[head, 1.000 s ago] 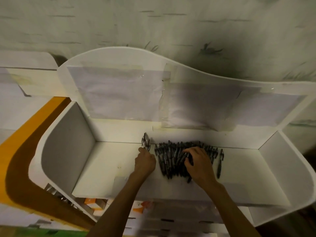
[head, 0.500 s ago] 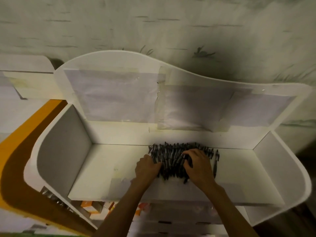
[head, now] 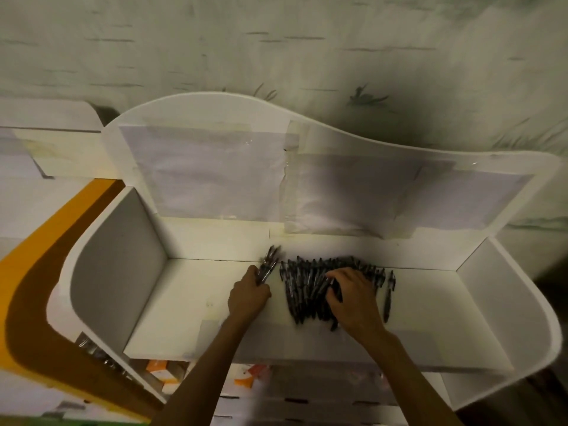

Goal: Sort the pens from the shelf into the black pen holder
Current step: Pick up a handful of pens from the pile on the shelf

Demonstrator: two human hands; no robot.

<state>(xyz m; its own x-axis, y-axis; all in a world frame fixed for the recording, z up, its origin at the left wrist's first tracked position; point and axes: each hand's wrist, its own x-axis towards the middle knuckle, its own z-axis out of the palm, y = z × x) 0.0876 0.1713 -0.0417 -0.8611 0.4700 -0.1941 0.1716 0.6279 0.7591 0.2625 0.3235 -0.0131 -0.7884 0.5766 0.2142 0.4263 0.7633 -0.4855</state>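
A heap of several black pens lies on the white shelf near its back wall. My left hand grips a small bunch of pens that sticks up and away from the fist, just left of the heap. My right hand rests on the right part of the heap with its fingers curled round some pens. One single pen lies apart at the heap's right side. No black pen holder is in view.
The shelf has upright side panels left and right and a tall curved back with taped paper sheets. Orange and white boxes sit on a lower level. An orange and brown band runs at the left.
Half a second ago my left hand was at the heap's left edge; now it has pulled away to the left holding a bunch of pens. My right hand stays on the heap.
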